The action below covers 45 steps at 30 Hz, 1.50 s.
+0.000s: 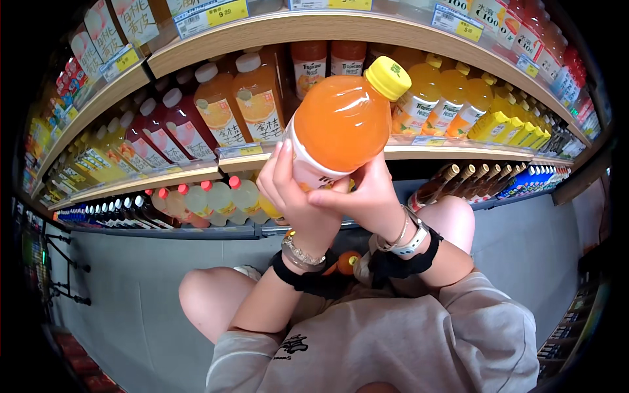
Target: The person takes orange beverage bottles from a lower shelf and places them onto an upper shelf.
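Note:
An orange juice bottle (342, 124) with a yellow cap and a pale label is held up in front of the shelves, tilted so its cap points up and to the right. My left hand (298, 200) wraps around the lower label from the left. From the right, my right hand (367, 196) grips the same bottle, its thumb lying across toward the left hand. The bottle's base and part of the label are hidden by my hands. Below my wrists, another bottle with orange contents and a yellow cap (352, 260) shows partly between my legs.
A wooden shelf (196, 173) ahead carries rows of juice bottles, with tall orange juice bottles (259, 98) at left and yellow-capped bottles (419, 95) at right. Red-capped bottles (223, 202) line the lower shelf. Grey floor (144, 295) lies around my bent knees. A black rack (62, 268) stands far left.

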Each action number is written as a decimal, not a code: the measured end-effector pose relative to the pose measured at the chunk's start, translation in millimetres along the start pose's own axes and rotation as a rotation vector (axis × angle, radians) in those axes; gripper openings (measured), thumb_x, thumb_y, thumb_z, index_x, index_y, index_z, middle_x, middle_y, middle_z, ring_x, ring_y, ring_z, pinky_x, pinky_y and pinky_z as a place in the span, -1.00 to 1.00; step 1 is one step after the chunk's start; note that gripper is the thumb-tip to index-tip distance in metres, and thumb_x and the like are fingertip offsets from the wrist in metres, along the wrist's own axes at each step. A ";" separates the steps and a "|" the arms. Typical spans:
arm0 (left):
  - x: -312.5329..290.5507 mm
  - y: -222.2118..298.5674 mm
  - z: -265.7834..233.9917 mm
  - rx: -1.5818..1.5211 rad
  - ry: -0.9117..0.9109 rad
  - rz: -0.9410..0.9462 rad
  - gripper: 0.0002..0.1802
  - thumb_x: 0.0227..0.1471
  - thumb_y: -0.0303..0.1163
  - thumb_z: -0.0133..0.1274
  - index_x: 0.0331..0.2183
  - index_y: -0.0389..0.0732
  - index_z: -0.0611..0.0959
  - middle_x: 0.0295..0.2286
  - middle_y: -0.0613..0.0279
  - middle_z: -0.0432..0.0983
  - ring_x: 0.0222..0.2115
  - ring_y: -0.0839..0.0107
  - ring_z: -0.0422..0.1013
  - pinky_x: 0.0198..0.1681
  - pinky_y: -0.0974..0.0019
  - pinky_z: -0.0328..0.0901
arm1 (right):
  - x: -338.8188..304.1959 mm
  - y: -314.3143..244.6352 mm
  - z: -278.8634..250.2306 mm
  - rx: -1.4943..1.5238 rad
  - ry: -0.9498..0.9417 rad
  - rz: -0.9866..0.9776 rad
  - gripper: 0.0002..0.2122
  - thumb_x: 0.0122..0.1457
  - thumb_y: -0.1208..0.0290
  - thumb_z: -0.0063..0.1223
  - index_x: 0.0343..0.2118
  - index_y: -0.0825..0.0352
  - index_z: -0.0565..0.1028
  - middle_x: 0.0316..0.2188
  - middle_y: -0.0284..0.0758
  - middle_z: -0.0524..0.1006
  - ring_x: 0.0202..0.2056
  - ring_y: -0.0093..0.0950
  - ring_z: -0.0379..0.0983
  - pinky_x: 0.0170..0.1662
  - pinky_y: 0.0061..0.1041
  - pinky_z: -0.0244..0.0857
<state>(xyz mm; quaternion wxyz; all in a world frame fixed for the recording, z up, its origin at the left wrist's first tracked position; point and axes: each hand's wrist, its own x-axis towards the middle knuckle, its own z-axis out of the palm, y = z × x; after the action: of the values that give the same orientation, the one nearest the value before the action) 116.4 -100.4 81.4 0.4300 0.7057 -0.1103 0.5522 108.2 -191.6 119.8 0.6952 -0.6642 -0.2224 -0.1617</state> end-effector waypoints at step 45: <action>19.2 -91.5 21.0 -0.212 -0.393 -0.356 -0.72 -0.13 -0.45 0.07 -0.26 -0.24 0.53 -0.35 0.15 0.47 -0.24 0.23 0.34 -0.09 0.26 0.19 | 131.3 170.1 -135.8 -0.232 0.107 0.505 -0.53 -0.25 0.69 0.24 -0.17 0.43 0.39 -0.25 -0.23 0.52 -0.18 -0.38 0.45 -0.12 -0.45 0.36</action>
<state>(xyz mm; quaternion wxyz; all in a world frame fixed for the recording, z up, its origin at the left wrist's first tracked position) 195.6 -54.1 53.4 0.5621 0.7585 -0.1228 0.3060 321.0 -306.3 41.1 0.6436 -0.7641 0.0070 -0.0427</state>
